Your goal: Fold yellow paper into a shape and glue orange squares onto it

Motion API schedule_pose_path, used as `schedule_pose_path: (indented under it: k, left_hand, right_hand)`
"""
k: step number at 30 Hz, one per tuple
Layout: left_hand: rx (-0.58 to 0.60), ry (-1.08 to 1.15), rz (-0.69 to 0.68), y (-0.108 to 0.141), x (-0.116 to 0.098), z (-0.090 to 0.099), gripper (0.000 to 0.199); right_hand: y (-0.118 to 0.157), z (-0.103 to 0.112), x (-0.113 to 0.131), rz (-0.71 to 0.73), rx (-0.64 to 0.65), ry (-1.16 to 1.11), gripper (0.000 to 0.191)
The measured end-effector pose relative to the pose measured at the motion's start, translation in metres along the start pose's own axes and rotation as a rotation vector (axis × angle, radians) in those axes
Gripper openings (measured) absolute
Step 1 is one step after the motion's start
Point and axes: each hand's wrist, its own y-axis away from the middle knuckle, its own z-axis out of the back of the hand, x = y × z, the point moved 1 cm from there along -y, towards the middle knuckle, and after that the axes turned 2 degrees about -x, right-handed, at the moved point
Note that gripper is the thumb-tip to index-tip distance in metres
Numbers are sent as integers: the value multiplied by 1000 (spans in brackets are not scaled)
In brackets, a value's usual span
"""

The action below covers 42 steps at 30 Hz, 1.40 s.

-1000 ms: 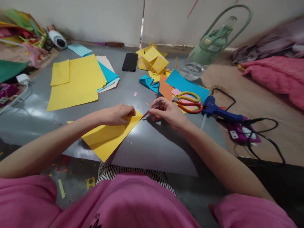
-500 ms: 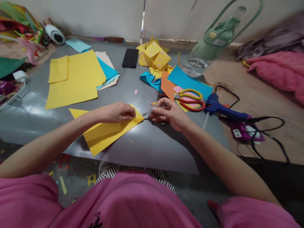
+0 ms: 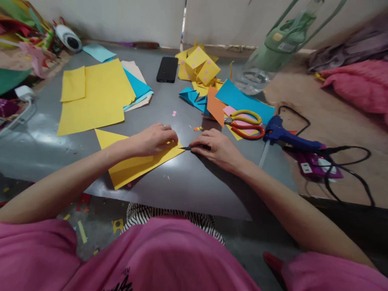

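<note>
A folded piece of yellow paper [image 3: 121,171] lies slanted on the grey tabletop, its narrow corner pointing right. My left hand [image 3: 159,139] rests over that end with curled fingers, holding the paper near the corner. Just to the right, my right hand [image 3: 216,147] is closed around a slim, dark, pointed blade-like tool [image 3: 185,148]. The tool's tip meets the paper's corner; most of its handle is hidden in my fingers, so I cannot tell its exact kind.
Yellow sheets [image 3: 93,109] lie at the left, by a black phone [image 3: 167,69]. Dotted yellow paper shapes [image 3: 198,64], scissors [image 3: 247,125], a blue glue gun [image 3: 281,133] with its cable and a green-topped bottle [image 3: 273,52] stand or lie at the right.
My right hand has turned palm-down and lowered, bringing the tool flatter against the paper's corner. My left hand's fingers have shifted slightly right along the paper.
</note>
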Motion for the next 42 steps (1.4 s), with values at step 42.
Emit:
schedule_pose_path:
  k: [42]
  left_hand:
    - [-282, 119, -255, 8, 12, -30, 32]
  right_hand:
    - [14, 31, 11, -382, -122, -361, 12]
